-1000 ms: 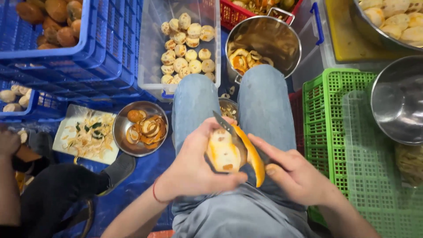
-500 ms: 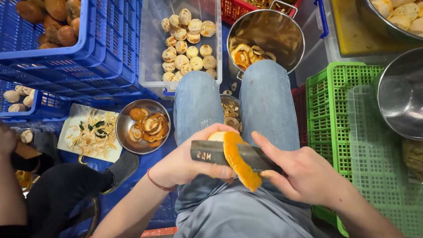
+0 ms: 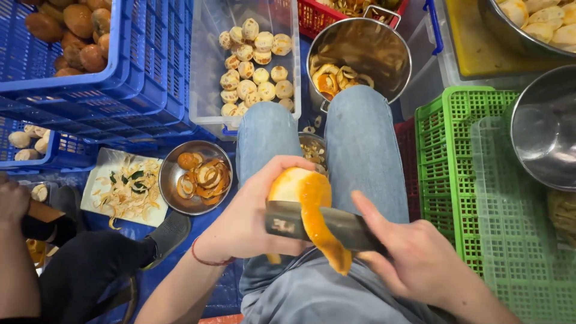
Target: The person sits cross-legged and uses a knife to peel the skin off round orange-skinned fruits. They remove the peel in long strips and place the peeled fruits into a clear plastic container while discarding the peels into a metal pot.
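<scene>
Person is sitting with knees in blue jeans (image 3: pixel 360 144) pointing up the frame. Left hand (image 3: pixel 249 219) is wrapping closed around a round fruit (image 3: pixel 289 185), holding it over the lap, between the thighs; the fruit's pale peeled top is showing above the fingers. Right hand (image 3: pixel 414 258) is gripping the handle end of a wide-bladed knife (image 3: pixel 300 221), fist closed, forefinger lying along the back of the blade. The blade is lying flat across the fruit, edge into the skin, and a long strip of orange peel (image 3: pixel 324 231) is hanging over the blade and curling down toward the shirt. A red band (image 3: pixel 207 259) is sitting on the left wrist. Ahead of the knees, a steel pot (image 3: pixel 366 51) is holding peel scraps, and a clear tub (image 3: pixel 210 72) just beside it is holding small peeled pale pieces. A small steel bowl (image 3: pixel 174 186) of peel curls is resting on the blue floor left of the left knee, with a white tray (image 3: pixel 99 198) of shavings touching it. Blue crates (image 3: pixel 138 66) with brown fruit are standing at far left, green crates (image 3: pixel 456 174) at right. Another person's hand (image 3: pixel 13 201) is showing at the left edge.
</scene>
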